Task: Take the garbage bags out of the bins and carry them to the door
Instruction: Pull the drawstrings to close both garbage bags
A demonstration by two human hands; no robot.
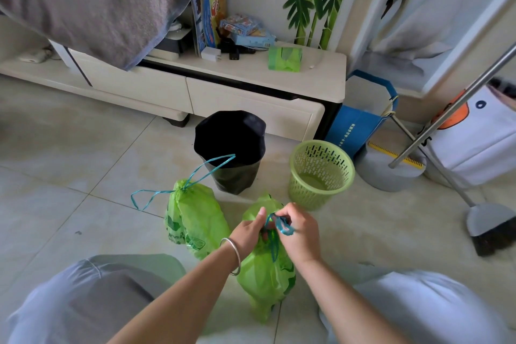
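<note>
I had both green bags out of the bins. My left hand (248,232) and right hand (298,234) pinched the blue drawstring (280,225) atop the near bag (265,274); the tied bag (195,220) lay just left. Carrying them to the door remained.

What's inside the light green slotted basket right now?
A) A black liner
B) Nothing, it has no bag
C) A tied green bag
B: the green slotted basket stands bare inside, while both green bags lie on the floor and the black liner sits in the other bin.
</note>
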